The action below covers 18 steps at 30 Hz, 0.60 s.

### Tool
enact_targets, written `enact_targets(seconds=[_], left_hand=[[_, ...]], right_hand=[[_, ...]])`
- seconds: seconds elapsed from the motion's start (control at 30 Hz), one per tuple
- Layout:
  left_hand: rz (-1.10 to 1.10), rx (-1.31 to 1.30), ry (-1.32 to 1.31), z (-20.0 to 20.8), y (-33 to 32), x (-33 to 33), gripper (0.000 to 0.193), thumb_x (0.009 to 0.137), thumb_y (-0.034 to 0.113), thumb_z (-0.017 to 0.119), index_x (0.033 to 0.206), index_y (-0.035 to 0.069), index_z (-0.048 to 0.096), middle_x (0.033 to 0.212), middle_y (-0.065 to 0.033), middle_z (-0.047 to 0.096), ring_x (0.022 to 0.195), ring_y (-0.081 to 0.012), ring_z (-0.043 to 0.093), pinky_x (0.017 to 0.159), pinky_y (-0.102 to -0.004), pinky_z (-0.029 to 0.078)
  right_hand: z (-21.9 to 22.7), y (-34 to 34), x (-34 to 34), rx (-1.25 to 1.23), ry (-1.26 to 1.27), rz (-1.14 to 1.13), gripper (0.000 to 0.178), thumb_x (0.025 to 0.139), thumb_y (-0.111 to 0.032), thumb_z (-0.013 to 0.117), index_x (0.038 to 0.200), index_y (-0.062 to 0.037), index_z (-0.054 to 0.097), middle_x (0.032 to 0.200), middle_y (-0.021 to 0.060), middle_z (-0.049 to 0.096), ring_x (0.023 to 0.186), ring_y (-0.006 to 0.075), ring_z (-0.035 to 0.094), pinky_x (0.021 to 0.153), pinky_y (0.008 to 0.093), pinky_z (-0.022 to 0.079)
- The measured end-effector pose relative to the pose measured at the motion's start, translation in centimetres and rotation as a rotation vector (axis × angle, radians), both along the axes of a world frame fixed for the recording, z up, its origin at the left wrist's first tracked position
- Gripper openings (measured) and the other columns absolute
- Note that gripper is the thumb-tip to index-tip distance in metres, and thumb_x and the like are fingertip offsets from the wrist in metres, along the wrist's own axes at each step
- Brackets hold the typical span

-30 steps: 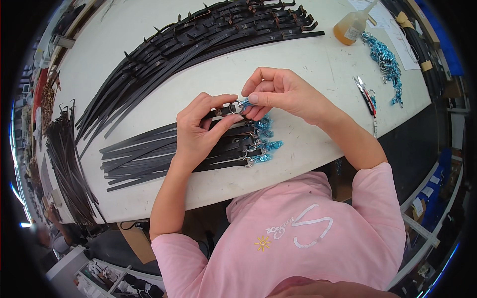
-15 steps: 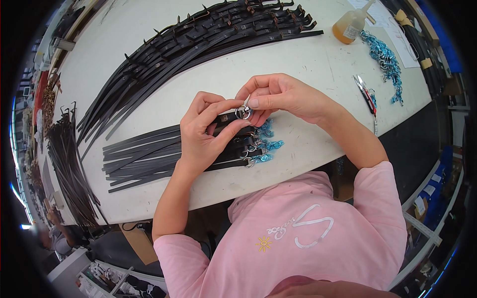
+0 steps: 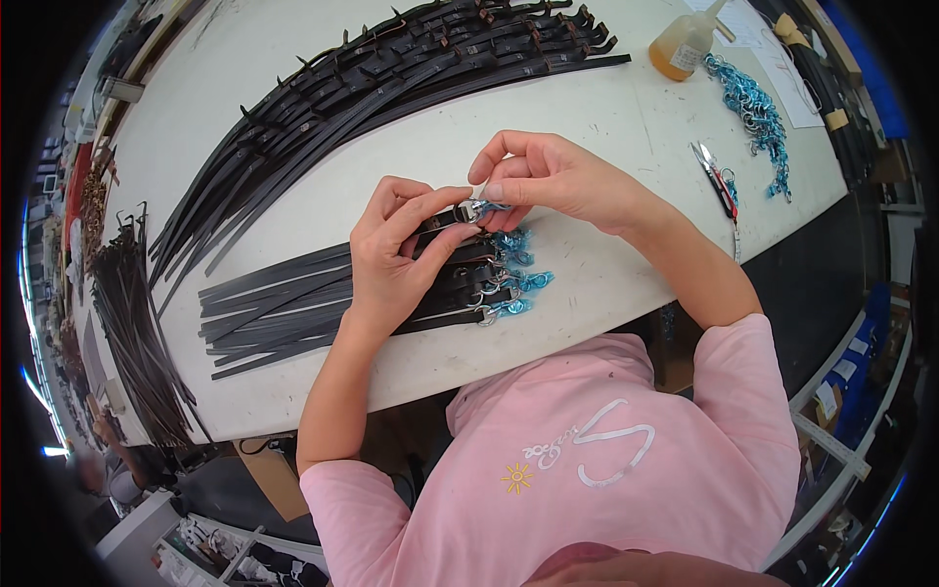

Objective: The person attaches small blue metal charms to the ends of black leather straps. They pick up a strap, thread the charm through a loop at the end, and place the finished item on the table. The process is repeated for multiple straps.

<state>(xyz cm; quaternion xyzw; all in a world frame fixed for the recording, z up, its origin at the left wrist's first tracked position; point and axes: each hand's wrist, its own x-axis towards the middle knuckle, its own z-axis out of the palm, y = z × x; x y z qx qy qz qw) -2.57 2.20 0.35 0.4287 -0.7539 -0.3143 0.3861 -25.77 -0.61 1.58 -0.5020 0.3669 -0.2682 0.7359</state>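
My left hand (image 3: pixel 396 245) pinches the end of a black strap (image 3: pixel 440 221) between thumb and fingers. A silver metal fitting (image 3: pixel 471 211) with blue film sticks out at that end. Right beside it, my right hand (image 3: pixel 548 186) is closed, thumb toward the curled fingers; what it grips is mostly hidden. The blue film reaches under its fingers. Below my hands lies a row of black straps (image 3: pixel 284 318), their right ends bearing silver rings and blue-wrapped fittings (image 3: pixel 514 281).
A large pile of black straps (image 3: pixel 391 88) spreads across the far table (image 3: pixel 587 117). Another bundle (image 3: pixel 142 333) hangs over the left edge. At right are a bottle of amber liquid (image 3: pixel 682 46), blue-wrapped metal fittings (image 3: pixel 753 112) and red-handled snips (image 3: pixel 719 186).
My right hand has shifted slightly up and away from the strap end. The ring there has turned, and blue film now shows beside the fitting. My left hand keeps its pinch.
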Motion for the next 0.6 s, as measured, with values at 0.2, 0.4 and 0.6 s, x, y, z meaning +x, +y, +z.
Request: enact_targets(seconds=[0.2, 0.4, 0.6], left_hand=[[-0.012, -0.071, -0.032, -0.7, -0.2, 0.0, 0.037, 0.076, 0.006, 0.084, 0.112, 0.012, 0.077, 0.091, -0.001, 0.058, 0.067, -0.0062, 0.05, 0.051, -0.0224, 0.038], [-0.008, -0.012, 0.036, -0.6, 0.0, -0.1, 0.038, 0.075, 0.007, 0.085, 0.112, 0.011, 0.077, 0.092, -0.0019, 0.058, 0.069, -0.0074, 0.052, 0.053, -0.0226, 0.04], [-0.044, -0.032, 0.061, 0.2, 0.3, -1.1, 0.037, 0.074, 0.008, 0.086, 0.11, 0.01, 0.077, 0.094, -0.004, 0.058, 0.067, -0.0089, 0.053, 0.053, -0.0243, 0.042]], right_hand=[[-0.5, 0.0, -0.1, -0.09, 0.03, 0.005, 0.03, 0.097, -0.021, 0.066, 0.115, 0.0005, 0.056, 0.096, 0.009, 0.071, 0.088, 0.0139, 0.067, 0.079, 0.028, 0.055], [0.3, 0.1, 0.0, -0.035, 0.019, 0.02, 0.034, 0.098, -0.025, 0.066, 0.12, 0.0006, 0.06, 0.096, 0.0074, 0.072, 0.087, 0.0129, 0.068, 0.079, 0.0258, 0.054], [0.1, 0.0, 0.0, 0.104, -0.02, 0.157, 0.026, 0.094, -0.024, 0.069, 0.107, -0.0018, 0.071, 0.092, 0.0035, 0.071, 0.082, 0.0089, 0.066, 0.079, 0.0235, 0.053]])
